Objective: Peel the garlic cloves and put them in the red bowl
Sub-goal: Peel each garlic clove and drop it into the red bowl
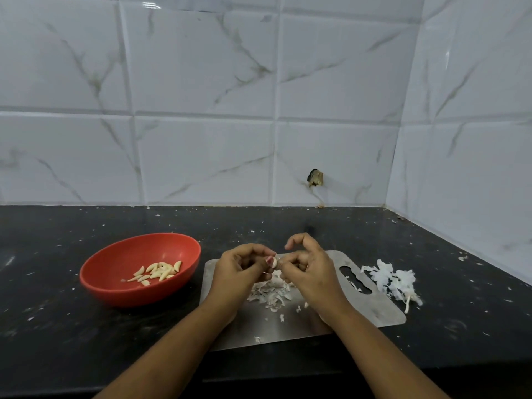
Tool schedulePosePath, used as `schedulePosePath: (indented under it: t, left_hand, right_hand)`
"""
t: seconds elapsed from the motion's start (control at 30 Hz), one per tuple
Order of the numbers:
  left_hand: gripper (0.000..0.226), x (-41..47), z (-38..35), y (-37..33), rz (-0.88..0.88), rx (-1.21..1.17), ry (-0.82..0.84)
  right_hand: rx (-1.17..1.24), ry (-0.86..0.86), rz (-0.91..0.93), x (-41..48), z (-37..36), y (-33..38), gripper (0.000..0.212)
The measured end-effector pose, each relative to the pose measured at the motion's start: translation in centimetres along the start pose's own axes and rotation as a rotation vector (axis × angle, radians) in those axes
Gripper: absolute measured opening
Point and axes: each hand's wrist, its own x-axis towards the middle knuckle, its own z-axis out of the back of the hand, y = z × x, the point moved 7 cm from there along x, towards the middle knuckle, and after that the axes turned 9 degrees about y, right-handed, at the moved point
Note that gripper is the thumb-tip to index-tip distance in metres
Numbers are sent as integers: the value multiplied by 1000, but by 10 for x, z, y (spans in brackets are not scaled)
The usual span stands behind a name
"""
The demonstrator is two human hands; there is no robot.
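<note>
Board (374,309): steel sheet lying flat under both my hands, its handle slot to the right of my right fingers.
Peel scraps (270,293): loose heap on the board, just beneath my fingers.
Left hand (241,266): fingers curled in, thumb and fingertips pinching the garlic clove (275,262) from its left side.
Right hand (308,269): thumb and a lower finger gripping the same clove from the right; index finger arched up, touching nothing.
Garlic clove: held in the air between both sets of fingers, above the board, pinkish skin showing on it.
Red bowl (115,286): left of my left fingers, standing on the surface beside the board.
Peeled cloves (157,272): lying together inside the bowl.
Skin pile (391,279): right of my right fingers, past the board's handle end.
Surface (57,326): black, flecked with bits of skin.
Wall (201,139): white marbled tiles beyond my fingers, with a small dark hole (315,177).
</note>
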Motion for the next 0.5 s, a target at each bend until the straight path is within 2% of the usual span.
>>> schedulePosePath:
  t: [0.1,0.3,0.4,0.5]
  left_hand:
    - [10,0,2,-2,-16,-6,-21]
    - [13,-2,1,-5,-34,143,-9]
    - [13,-3,-1,-7,-46,270,-11]
    - [14,-3,-1,-9,-52,287,-31]
  right_hand:
    - [87,61,-52,0,-5,-4,22]
    - [1,70,-51,0,-5,-4,13]
    - [-121,66,-33,-1,-5,-1,23]
    - [-182,58,-5,-1,-5,0,32]
